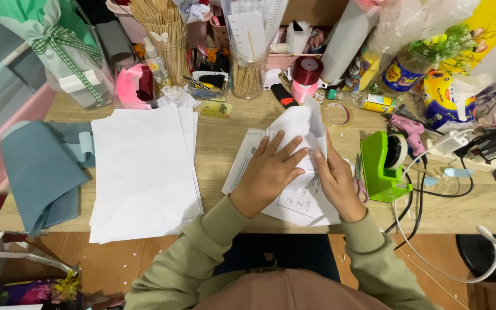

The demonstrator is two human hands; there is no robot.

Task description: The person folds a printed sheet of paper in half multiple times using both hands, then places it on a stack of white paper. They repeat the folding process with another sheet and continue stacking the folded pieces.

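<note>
With the left hand (pixel 268 172) pressed flat, fingers spread, on the paper (pixel 294 123) mid-table and the right hand (pixel 334 181) pinching its folded edge, the fold risked creasing crooked if the sheet slid toward the scissors (pixel 360 186).

Getting bright, even light from above, casting only soft shadows beneath both hands (pixel 302 172); staying sharp there, bending and blurring slightly farther out.

A yellow-and-blue packet (pixel 444 97) sits at the table's far right, beside a blue-and-yellow labelled jar (pixel 400 73).
</note>
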